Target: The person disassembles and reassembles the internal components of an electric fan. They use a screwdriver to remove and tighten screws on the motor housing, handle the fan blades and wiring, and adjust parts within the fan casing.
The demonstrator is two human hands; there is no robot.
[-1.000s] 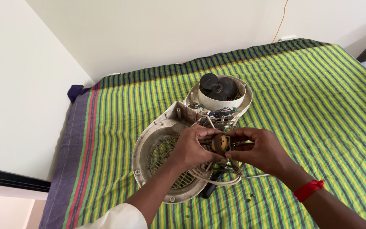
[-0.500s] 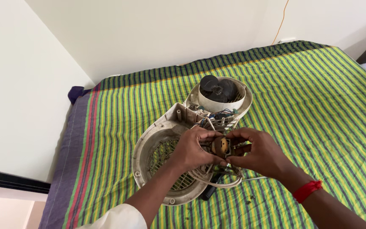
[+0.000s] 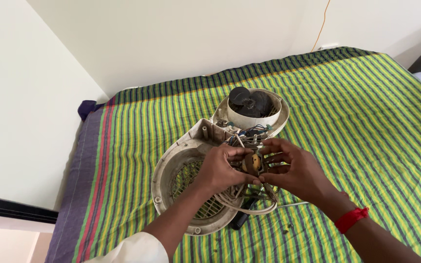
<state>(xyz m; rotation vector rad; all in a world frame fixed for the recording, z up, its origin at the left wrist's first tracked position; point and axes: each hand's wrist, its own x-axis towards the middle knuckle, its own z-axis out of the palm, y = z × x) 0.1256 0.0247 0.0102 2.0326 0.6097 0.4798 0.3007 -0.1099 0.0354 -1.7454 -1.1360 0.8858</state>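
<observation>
My left hand [image 3: 220, 170] and my right hand [image 3: 296, 170] together grip a small round brown part [image 3: 252, 163] with wires trailing from it. Below them lies an opened white fan heater: a round grille shell [image 3: 179, 168] at the left and a housing with a black fan wheel [image 3: 249, 102] behind. A bundle of coloured wires [image 3: 249, 134] runs between the two halves. A white cord [image 3: 242, 202] loops under my hands. A red band [image 3: 351, 219] circles my right wrist.
Everything rests on a bed with a green, yellow and purple striped sheet [image 3: 366, 112]. A dark tool handle [image 3: 242, 220] lies by the grille shell. White walls [image 3: 20, 97] close in at the left and back. An orange cable [image 3: 323, 24] hangs down the far wall.
Both hands have stayed on the small brown part, with only slight finger shifts. The heater halves have not moved.
</observation>
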